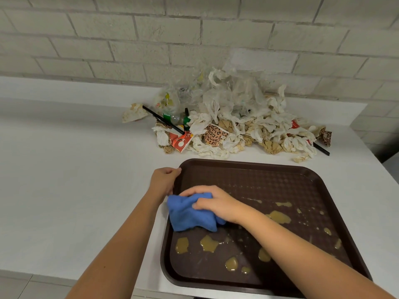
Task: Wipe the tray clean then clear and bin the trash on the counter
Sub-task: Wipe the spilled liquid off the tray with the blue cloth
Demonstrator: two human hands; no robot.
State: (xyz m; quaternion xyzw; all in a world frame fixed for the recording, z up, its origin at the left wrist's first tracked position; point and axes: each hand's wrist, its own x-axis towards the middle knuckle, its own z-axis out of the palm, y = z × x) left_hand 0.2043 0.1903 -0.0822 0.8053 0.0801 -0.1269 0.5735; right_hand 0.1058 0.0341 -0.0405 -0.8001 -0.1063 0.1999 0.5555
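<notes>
White counter [64,190]: cloth [187,214] under right grip [216,203]

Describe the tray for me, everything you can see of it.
The tray is dark brown, looks like plastic, roughly square with rounded corners, a raised rim and a textured bottom. It lies flat on the white counter, near its front edge, in front of the trash pile. Yellowish-brown spills dot its near and right parts; the far part looks mostly clean. The left hand grips its far left corner, and the right hand holds a blue cloth against its left side.
</notes>
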